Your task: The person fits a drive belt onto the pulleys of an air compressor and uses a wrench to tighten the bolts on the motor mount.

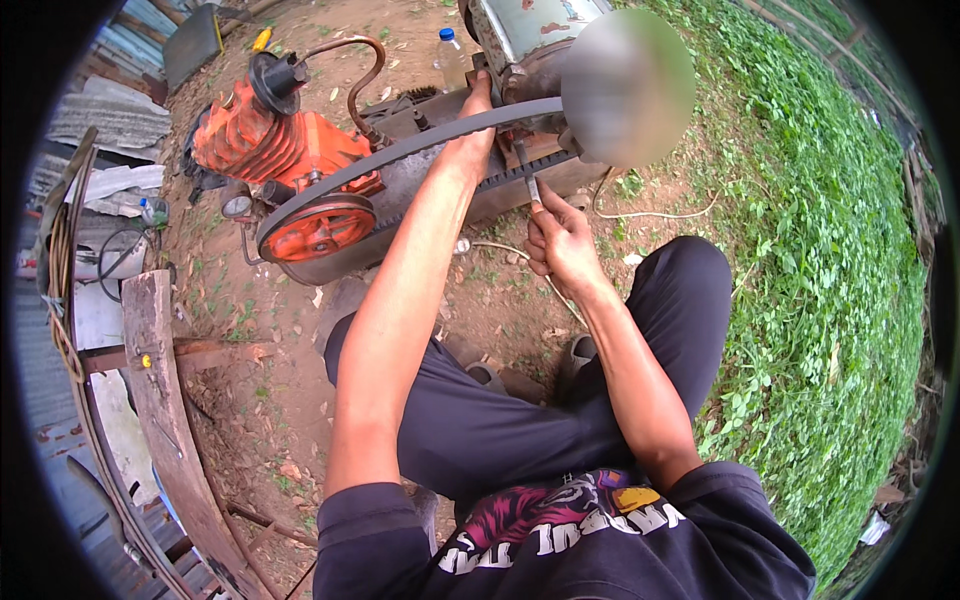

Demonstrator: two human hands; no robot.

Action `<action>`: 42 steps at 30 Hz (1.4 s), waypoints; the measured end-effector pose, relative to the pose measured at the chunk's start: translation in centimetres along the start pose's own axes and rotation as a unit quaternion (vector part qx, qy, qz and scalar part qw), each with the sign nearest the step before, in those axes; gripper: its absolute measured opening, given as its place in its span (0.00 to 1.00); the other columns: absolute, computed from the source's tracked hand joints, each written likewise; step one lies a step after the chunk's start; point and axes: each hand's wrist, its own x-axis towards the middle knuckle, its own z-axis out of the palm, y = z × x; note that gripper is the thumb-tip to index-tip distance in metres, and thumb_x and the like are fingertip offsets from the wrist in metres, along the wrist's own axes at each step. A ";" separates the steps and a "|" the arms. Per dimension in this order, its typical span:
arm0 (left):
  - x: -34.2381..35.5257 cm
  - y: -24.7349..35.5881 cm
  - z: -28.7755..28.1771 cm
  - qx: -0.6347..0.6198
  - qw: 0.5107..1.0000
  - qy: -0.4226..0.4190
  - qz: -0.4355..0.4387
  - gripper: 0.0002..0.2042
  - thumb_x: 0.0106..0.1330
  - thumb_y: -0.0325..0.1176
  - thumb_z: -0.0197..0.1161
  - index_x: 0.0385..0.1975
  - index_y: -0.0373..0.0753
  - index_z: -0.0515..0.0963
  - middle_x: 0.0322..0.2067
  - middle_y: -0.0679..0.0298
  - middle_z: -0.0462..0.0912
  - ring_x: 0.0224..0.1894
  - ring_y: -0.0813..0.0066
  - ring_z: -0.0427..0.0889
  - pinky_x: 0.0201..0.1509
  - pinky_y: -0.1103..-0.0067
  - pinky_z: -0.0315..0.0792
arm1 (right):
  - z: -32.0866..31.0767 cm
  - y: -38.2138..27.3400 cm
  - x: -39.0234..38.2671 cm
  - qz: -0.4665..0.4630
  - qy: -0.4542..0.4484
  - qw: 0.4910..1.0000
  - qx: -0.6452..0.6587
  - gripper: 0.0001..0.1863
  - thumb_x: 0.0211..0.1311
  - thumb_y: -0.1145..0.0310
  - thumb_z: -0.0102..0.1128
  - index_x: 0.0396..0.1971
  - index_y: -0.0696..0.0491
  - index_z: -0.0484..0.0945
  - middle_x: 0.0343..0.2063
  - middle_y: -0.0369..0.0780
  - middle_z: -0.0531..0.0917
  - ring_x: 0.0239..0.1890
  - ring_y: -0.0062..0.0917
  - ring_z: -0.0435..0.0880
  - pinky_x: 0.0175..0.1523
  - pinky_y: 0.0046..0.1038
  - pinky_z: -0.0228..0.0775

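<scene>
An air compressor with an orange finned pump (pixel 290 145) lies across the ground ahead of me. A black drive belt (pixel 400 150) loops from its orange pulley (pixel 318 232) toward the greenish motor (pixel 535 28). My left hand (pixel 472 135) reaches past the belt to the motor's base; its partly visible fingers are closed around something I cannot make out. In my right hand (pixel 562 235), the fingers wrap round the lower end of a metal wrench (pixel 527 165). Its upper end points at the motor mount under the belt. A round blur hides the motor's right side.
A clear bottle with a blue cap (pixel 450 55) stands behind the compressor. A pale cord (pixel 655 214) runs over the dirt. To the left are a weathered plank (pixel 160 400) and corrugated metal sheets (pixel 110 115); green plants (pixel 820 260) cover the right side.
</scene>
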 end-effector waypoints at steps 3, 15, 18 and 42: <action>0.1 0.0 0.5 -0.002 1.000 0.023 0.005 0.22 0.77 0.47 0.36 0.51 0.37 0.72 0.39 0.61 0.82 0.37 0.71 0.80 0.37 0.72 0.76 | 0.1 -0.2 0.1 0.008 0.000 1.000 0.005 0.24 0.75 0.68 0.42 0.69 0.51 0.58 0.15 0.28 0.58 0.13 0.13 0.55 0.16 0.20 0.46; -0.4 -0.7 -0.2 -0.077 0.997 0.007 0.028 0.29 0.78 0.53 0.27 0.64 0.38 0.63 0.55 0.56 0.75 0.54 0.66 0.75 0.54 0.67 0.71 | 0.5 -0.4 0.3 0.032 -0.020 0.999 0.025 0.28 0.75 0.68 0.43 0.72 0.47 0.53 0.16 0.29 0.58 0.13 0.13 0.54 0.17 0.19 0.44; 0.1 -1.7 0.1 -0.056 0.997 0.019 0.044 0.33 0.76 0.57 0.23 0.66 0.39 0.61 0.56 0.59 0.75 0.57 0.64 0.73 0.55 0.65 0.71 | 0.8 0.0 0.1 0.017 0.003 1.000 -0.007 0.27 0.75 0.68 0.42 0.72 0.47 0.54 0.16 0.29 0.57 0.13 0.13 0.54 0.17 0.18 0.44; 3.1 -3.8 -0.9 -0.134 0.979 0.068 0.141 0.40 0.73 0.64 0.25 0.71 0.35 0.52 0.67 0.52 0.62 0.68 0.61 0.62 0.71 0.66 0.57 | 2.5 1.5 0.2 0.010 0.025 0.998 0.060 0.26 0.75 0.65 0.44 0.70 0.47 0.56 0.14 0.28 0.56 0.12 0.13 0.52 0.16 0.19 0.44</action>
